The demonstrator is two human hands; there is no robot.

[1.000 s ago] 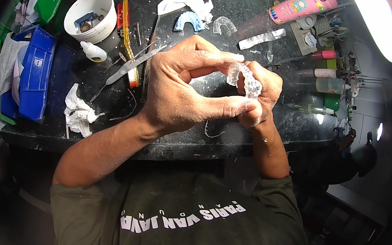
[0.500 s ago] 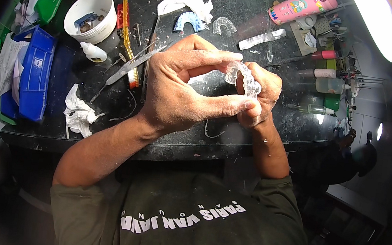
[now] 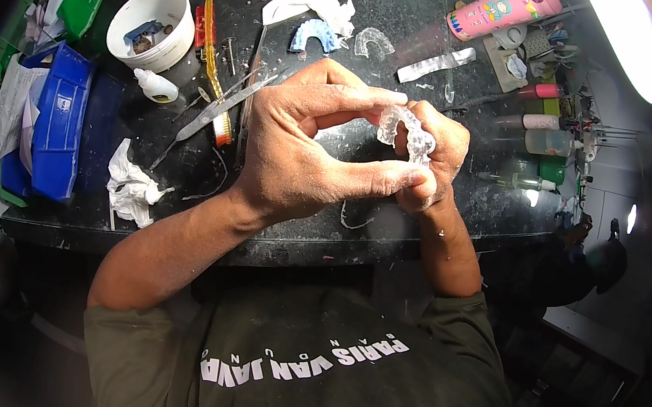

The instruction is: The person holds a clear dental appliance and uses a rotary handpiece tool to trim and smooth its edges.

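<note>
A clear, arch-shaped dental aligner (image 3: 420, 144) is held up over the workbench between both hands. My left hand (image 3: 301, 141) spans it, index fingertip at the far end and thumb at the near end, with an open gap between finger and palm. Behind and to the right, my right hand (image 3: 444, 148) is curled closed against the aligner; part of its grip is hidden by it. White dust coats both hands. Beyond them lie a second clear aligner (image 3: 374, 43) and a blue-and-white dental arch piece (image 3: 316, 35) on the bench.
Left of my hands are metal tweezers (image 3: 212, 118), a yellow-handled brush (image 3: 213, 49), a small white bottle (image 3: 155, 87), a white tub (image 3: 165, 36), crumpled tissue (image 3: 133, 187) and a blue bin (image 3: 60, 120). A pink flask (image 3: 505, 14) and several bottles stand right.
The aligner has turned slightly in my fingers and shifted a little to the right. Both hands keep nearly the same place and grip.
</note>
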